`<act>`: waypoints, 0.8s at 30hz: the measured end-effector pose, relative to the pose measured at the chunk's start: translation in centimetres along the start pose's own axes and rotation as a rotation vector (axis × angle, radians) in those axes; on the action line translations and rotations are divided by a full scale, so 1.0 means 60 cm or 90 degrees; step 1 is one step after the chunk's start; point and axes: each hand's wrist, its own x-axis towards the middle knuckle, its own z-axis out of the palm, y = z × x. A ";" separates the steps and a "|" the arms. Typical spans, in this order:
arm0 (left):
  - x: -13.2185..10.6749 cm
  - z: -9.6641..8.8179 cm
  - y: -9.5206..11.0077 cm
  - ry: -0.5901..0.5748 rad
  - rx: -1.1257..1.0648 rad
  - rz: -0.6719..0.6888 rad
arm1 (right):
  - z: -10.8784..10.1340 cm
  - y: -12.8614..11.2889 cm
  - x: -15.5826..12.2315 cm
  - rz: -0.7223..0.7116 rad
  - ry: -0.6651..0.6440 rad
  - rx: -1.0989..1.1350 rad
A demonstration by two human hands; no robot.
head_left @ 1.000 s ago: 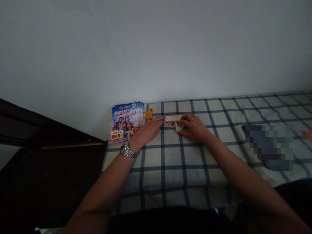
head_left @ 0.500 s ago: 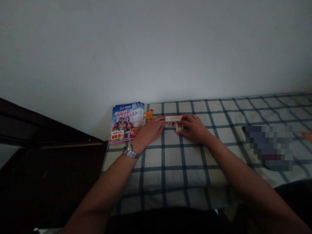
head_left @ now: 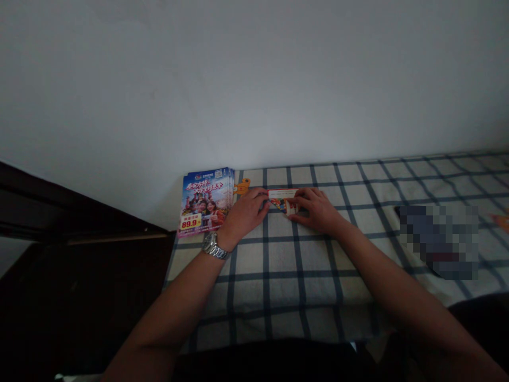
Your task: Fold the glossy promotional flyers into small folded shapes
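Pale wall (head_left: 278,85) rises beyond my two hands, and one checked cloth (head_left: 278,260) lies under them. My left hand (head_left: 247,215) has fingertips and thumb at the near end of one folded paper (head_left: 281,194); whether they pinch or merely press, I cannot tell. My right hand (head_left: 318,211) pinches the other end, thumb against fingers, probably so the fold won't spring up. That paper rests between my hands, on the cloth, likely for backing. To the left of my left hand sits one stack of leaflets (head_left: 201,196), at least three by their edges, perhaps set there out of my fingers' way. One orange cartoon figure (head_left: 242,187) shows just beyond that hand; one watch (head_left: 214,247) circles its wrist. Well right of my right hand lies one blurred dark thing (head_left: 429,239).
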 end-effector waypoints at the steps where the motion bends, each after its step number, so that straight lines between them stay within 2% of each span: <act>1: 0.000 -0.001 0.001 0.006 0.002 0.001 | -0.001 -0.001 0.000 0.000 0.000 0.001; 5: -0.001 -0.001 0.008 0.006 -0.013 0.053 | -0.005 -0.004 0.001 -0.001 0.000 0.000; 10: -0.001 0.007 0.015 -0.064 -0.054 0.188 | -0.004 -0.003 0.001 -0.002 0.004 -0.004; 16: -0.003 0.005 0.023 -0.124 -0.068 0.196 | -0.007 -0.002 0.004 -0.009 -0.009 -0.013; 24: -0.005 0.003 0.028 -0.138 -0.034 0.180 | -0.007 0.003 0.005 -0.019 -0.006 -0.004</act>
